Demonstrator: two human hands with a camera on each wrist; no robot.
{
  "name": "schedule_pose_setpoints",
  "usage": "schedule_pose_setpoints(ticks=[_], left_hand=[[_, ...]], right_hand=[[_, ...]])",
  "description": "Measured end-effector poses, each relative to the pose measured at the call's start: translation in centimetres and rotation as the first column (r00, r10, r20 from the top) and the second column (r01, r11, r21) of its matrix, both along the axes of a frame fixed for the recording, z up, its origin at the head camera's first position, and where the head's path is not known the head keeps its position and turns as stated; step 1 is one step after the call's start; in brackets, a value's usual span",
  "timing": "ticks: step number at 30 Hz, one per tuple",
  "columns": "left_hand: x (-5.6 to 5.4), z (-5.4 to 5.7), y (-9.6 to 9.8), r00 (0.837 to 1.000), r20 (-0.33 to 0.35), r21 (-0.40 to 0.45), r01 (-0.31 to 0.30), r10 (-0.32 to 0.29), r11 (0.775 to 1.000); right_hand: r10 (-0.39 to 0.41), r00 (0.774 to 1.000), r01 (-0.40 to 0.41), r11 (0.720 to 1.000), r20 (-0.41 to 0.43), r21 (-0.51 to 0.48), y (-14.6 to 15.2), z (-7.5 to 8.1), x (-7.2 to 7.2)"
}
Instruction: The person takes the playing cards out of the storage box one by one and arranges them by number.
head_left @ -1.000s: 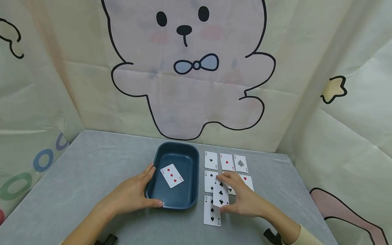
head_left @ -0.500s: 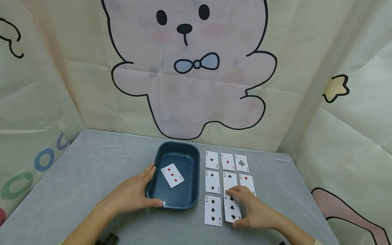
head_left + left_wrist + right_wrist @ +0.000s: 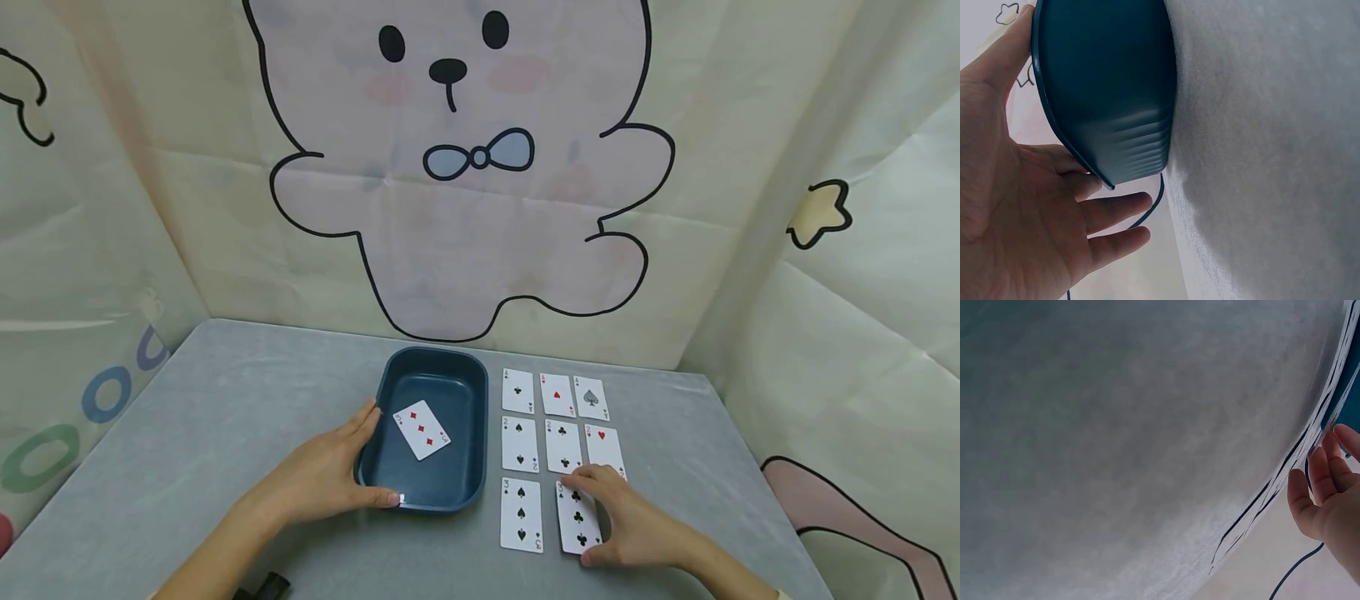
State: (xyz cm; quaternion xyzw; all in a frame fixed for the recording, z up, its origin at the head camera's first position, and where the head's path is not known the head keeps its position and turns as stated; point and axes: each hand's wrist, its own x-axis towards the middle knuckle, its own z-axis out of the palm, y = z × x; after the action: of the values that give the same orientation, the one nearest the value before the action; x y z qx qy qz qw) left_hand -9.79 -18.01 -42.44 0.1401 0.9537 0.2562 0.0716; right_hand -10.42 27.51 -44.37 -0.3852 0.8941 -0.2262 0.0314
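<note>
My left hand (image 3: 330,471) holds the near left corner of a dark blue tray (image 3: 486,442), thumb on its near rim and fingers along its left side. Up close in the left wrist view, thumb and forefinger meet the tray's rim (image 3: 1036,62), while other fingers extend past the corner. A three of diamonds (image 3: 422,430) lies face up inside. Further right, my right hand (image 3: 637,527) pinches a three of clubs (image 3: 577,521) by its top and bottom edges, close over the table. That card sits right of the three of spades (image 3: 521,515) and below the two of clubs (image 3: 562,446).
Behind these lie the two of spades (image 3: 519,444) and two of hearts (image 3: 604,446). The back row holds the ace of clubs (image 3: 517,392), ace of hearts (image 3: 557,396) and ace of spades (image 3: 591,399). Printed curtains (image 3: 465,258) enclose the grey table (image 3: 285,375).
My right hand has carried the three of clubs right and toward me, from over the twos and three of spades to beside the three of spades. The left hand and tray stay put.
</note>
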Motion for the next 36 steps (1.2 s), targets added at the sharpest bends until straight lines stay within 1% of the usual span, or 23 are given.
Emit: schedule_pose_setpoints(ticks=[3,7,12,15,20,25,29,32,36], left_hand=[[0.1,0.0,0.0,1.000,-0.005,0.004,0.001,-0.001,1.000],[0.0,-0.1,0.0,1.000,-0.014,0.001,0.001,-0.001,1.000],[-0.1,0.0,0.0,1.000,-0.010,-0.004,-0.001,0.001,1.000],[-0.1,0.1,0.0,1.000,-0.011,-0.003,-0.003,0.003,1.000],[0.0,0.2,0.0,1.000,0.001,0.006,-0.003,0.003,1.000],[0.1,0.1,0.0,1.000,0.010,0.011,-0.006,0.006,1.000],[0.1,0.0,0.0,1.000,0.004,0.008,-0.010,0.009,1.000],[0.1,-0.1,0.0,1.000,-0.001,0.007,-0.008,0.008,1.000],[0.1,-0.1,0.0,1.000,-0.002,0.008,-0.007,0.007,1.000]], right_hand=[[-0.009,1.000,0.009,1.000,-0.003,0.001,0.1,-0.1,0.0],[-0.003,0.999,0.003,1.000,-0.042,-0.006,0.2,-0.2,-0.2],[0.006,0.998,-0.007,1.000,-0.062,-0.015,-0.1,0.3,-0.4],[0.002,0.999,-0.003,1.000,-0.037,-0.022,-0.4,0.8,-0.5],[-0.022,0.999,0.023,0.999,0.040,-0.026,-1.2,1.9,-1.0],[-0.053,0.995,0.054,0.999,0.089,-0.005,-2.8,3.0,-2.0],[-0.074,0.989,0.073,0.997,0.125,0.016,-4.7,4.3,-2.8],[-0.062,0.987,0.062,0.998,0.151,0.004,-6.0,5.2,-3.3],[-0.044,0.984,0.045,0.999,0.173,0.000,-7.7,5.9,-4.2]])
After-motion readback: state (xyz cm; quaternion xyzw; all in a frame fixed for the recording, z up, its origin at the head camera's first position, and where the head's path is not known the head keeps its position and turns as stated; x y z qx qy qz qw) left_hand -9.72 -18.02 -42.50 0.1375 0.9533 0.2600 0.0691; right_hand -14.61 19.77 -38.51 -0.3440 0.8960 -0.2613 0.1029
